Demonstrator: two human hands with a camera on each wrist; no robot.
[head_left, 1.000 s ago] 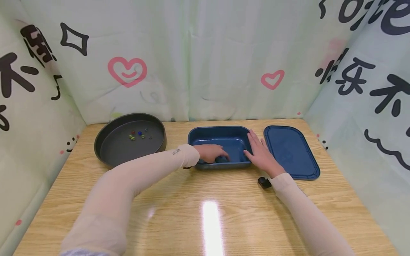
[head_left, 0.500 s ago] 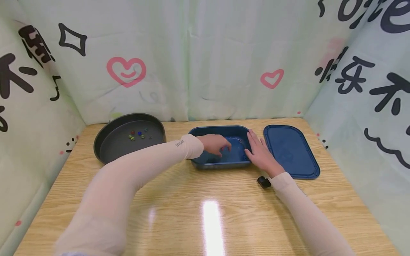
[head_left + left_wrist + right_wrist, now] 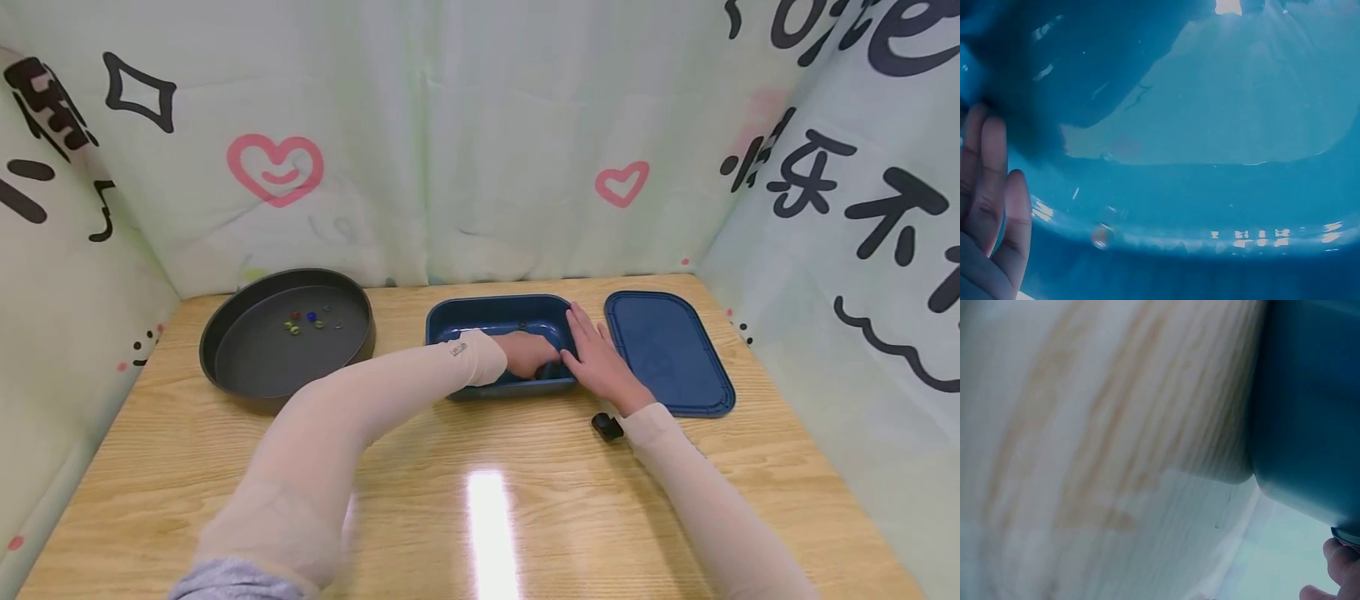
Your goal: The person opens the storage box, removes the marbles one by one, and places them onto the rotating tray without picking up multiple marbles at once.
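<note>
My left hand (image 3: 531,353) reaches down inside the deep blue rectangular box (image 3: 465,307), at its front right corner. In the left wrist view its fingers (image 3: 994,156) extend along the box's inner side; whether the hidden fingertips touch a marble cannot be seen. A clear marble with a reddish core (image 3: 1102,236) lies on the box floor, apart from those fingers. My right hand (image 3: 606,367) rests against the box's right rim, fingers fairly straight. Several small marbles (image 3: 312,317) lie in the round dark pan (image 3: 213,354) at the left.
A flat blue lid (image 3: 667,350) lies right of the box on the wooden table (image 3: 420,500). The black wrist camera (image 3: 607,427) sits beneath my right wrist. A printed cloth curtain (image 3: 480,167) stands behind the table and along both sides.
My left hand has moved right within the box and lower, toward its front right corner. The right hand stays at the rim. The head view has shifted slightly.
</note>
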